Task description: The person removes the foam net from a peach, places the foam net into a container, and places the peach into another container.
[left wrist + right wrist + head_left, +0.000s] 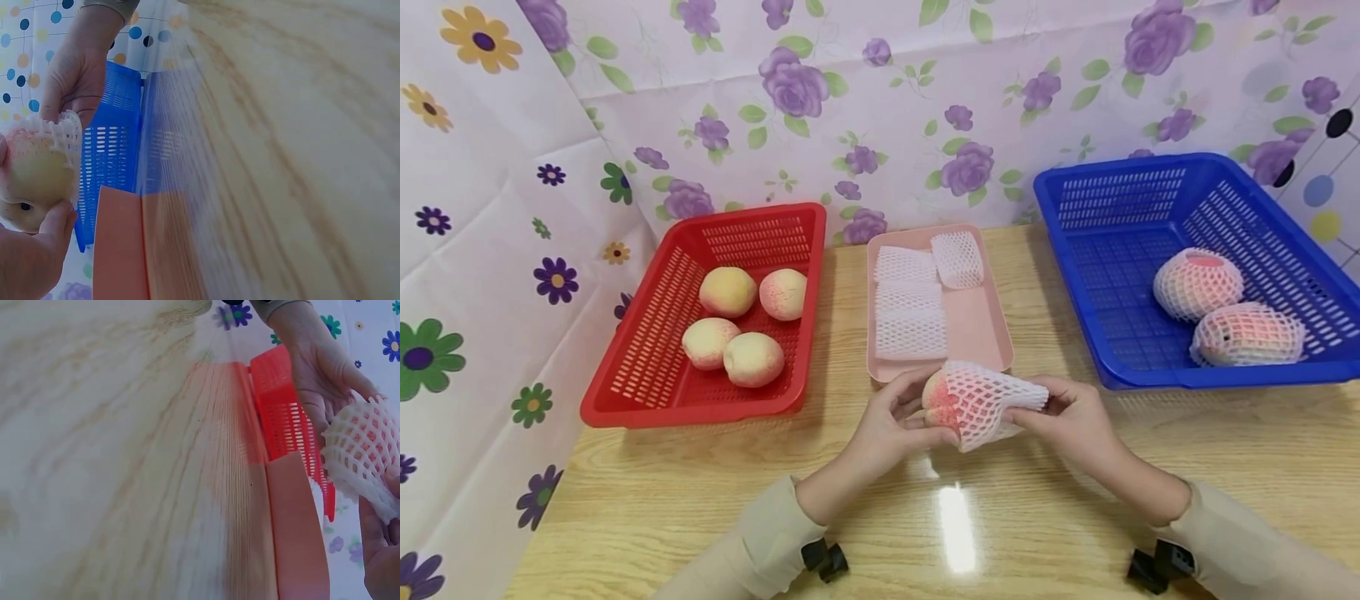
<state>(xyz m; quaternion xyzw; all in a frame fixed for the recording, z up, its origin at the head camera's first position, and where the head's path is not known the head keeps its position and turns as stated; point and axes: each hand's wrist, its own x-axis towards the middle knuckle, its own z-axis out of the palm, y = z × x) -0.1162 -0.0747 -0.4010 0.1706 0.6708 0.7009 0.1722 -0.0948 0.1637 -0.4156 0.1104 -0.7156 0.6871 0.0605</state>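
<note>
Since you've got both hands on one peach [936,402], I'll start there: your left hand [882,427] has its fingers and thumb curled round the bare end, and your right hand [1078,417] is pinching the bunched-up tail of the one white foam net [988,406] that's partly over it. So that's two hands, both gripping, one on fruit and one on net. The peach sits just at the near edge of the pink tray [976,325], between your two baskets, and the left wrist view shows one dark dot on its bare end.

Over on your left, the red basket [696,414] has four bare peaches: two far ones [727,292] [784,294] and two near ones [711,343] [754,360]. On your right, the blue basket [1112,283] has two netted peaches [1198,286] [1247,335] near its right side, one a bit farther than the other. That's seven peaches altogether, counting yours.

As for spare nets [912,325] in the tray, I count at least three: one far right, one far left, and the near-left patch might be more than one, can't tell. Everything's on one wooden table [880,533], far side backed by purple-flowered cloth [865,133]
</note>
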